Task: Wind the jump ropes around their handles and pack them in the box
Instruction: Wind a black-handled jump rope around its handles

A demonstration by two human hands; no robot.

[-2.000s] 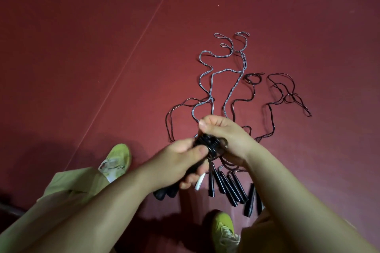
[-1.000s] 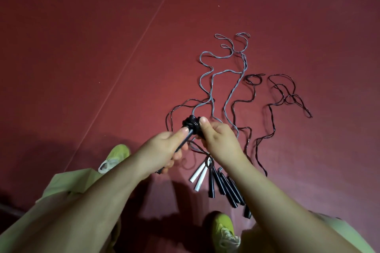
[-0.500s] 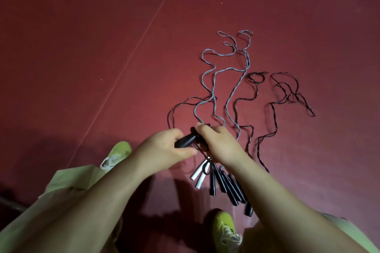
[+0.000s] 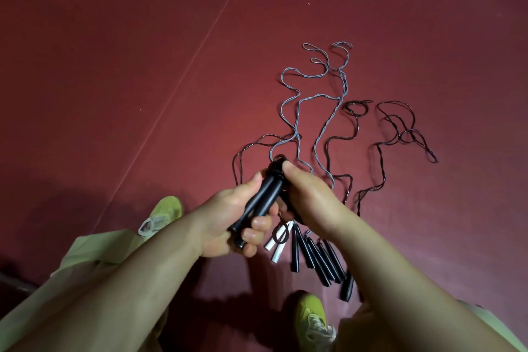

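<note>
My left hand (image 4: 233, 223) grips a pair of black jump-rope handles (image 4: 261, 200) side by side, their tops pointing away from me. My right hand (image 4: 307, 197) pinches the black rope wound at the handles' top end (image 4: 276, 165), thumb on the coil. On the red floor beyond lie a grey rope (image 4: 320, 94) and loose black ropes (image 4: 400, 128) in wavy lines. Below my hands rest two white handles (image 4: 278, 243) and several black handles (image 4: 317, 260). No box is in view.
I crouch on a red mat (image 4: 143, 37) with a seam line running diagonally. My green shoes sit at left (image 4: 164, 216) and bottom centre (image 4: 313, 320), with olive trouser legs (image 4: 94, 251) at the lower edges.
The black handles have swung from lying sideways to pointing away from me. My left hand now grips lower along them, and my right thumb stays on the wound rope at the top.
</note>
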